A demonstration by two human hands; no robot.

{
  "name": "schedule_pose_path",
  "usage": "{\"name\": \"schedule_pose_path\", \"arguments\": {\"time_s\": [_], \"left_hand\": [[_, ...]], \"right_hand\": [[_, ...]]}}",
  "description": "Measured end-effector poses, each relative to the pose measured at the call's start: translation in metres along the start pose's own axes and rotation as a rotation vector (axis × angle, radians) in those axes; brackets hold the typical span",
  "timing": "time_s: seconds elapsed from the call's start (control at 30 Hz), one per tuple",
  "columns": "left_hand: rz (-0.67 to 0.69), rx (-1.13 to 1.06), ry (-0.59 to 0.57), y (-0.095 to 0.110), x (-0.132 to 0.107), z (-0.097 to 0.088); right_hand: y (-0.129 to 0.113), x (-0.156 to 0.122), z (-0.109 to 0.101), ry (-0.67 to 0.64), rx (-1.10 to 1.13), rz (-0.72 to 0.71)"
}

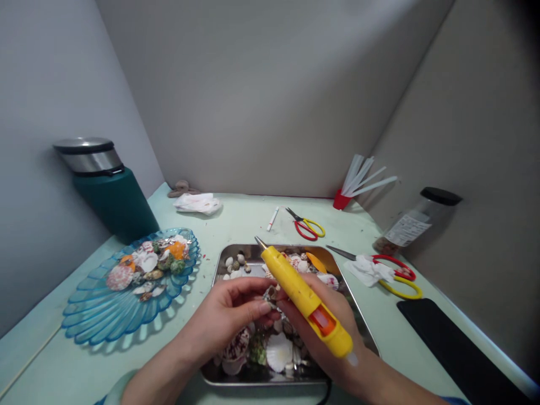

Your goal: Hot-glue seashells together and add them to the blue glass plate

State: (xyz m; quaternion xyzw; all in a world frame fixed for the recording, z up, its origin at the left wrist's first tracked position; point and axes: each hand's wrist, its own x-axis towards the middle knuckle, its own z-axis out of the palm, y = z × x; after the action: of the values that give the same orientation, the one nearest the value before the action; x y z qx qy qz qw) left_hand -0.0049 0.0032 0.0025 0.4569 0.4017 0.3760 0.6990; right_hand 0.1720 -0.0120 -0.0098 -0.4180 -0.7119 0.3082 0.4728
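Observation:
Over a metal tray (358,308) of shells, both of my hands come together. Between thumb and fingers, my left hand (242,306) pinches a small greyish shell (270,296). A yellow hot glue gun (295,281) rests across my right hand (337,315), its metal nozzle pointing up and to the left. The right fingertips are close to the small shell; whether they touch it I cannot tell. Below the hands in the tray lie a white scallop shell (279,352) and a speckled reddish shell (236,349). Small round shells (235,262) sit in its far left corner.
At left, a blue scalloped plate (97,306) holds shells, behind it a green bottle (113,197). Small scissors (306,224) and a white marker (273,218) lie behind the tray. To the right are larger scissors (400,275), a jar (415,222) and a red cup (341,200) of glue sticks.

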Motion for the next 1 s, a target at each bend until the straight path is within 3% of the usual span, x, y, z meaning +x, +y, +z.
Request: {"name": "schedule_pose_path", "arguments": {"time_s": [0.43, 0.6, 1.0], "left_hand": [[0.003, -0.005, 0.012, -0.0004, 0.0002, -0.0010], [0.037, -0.044, -0.009, -0.0020, 0.0000, -0.0021], [0.080, -0.043, -0.009, -0.0028, 0.0008, -0.0018]], "right_hand": [[0.0059, 0.0000, 0.0005, -0.003, -0.029, -0.051], [0.0073, -0.0029, 0.0001, 0.051, -0.094, -0.114], [-0.0001, 0.0003, 0.0005, 0.126, -0.145, 0.028]]}}
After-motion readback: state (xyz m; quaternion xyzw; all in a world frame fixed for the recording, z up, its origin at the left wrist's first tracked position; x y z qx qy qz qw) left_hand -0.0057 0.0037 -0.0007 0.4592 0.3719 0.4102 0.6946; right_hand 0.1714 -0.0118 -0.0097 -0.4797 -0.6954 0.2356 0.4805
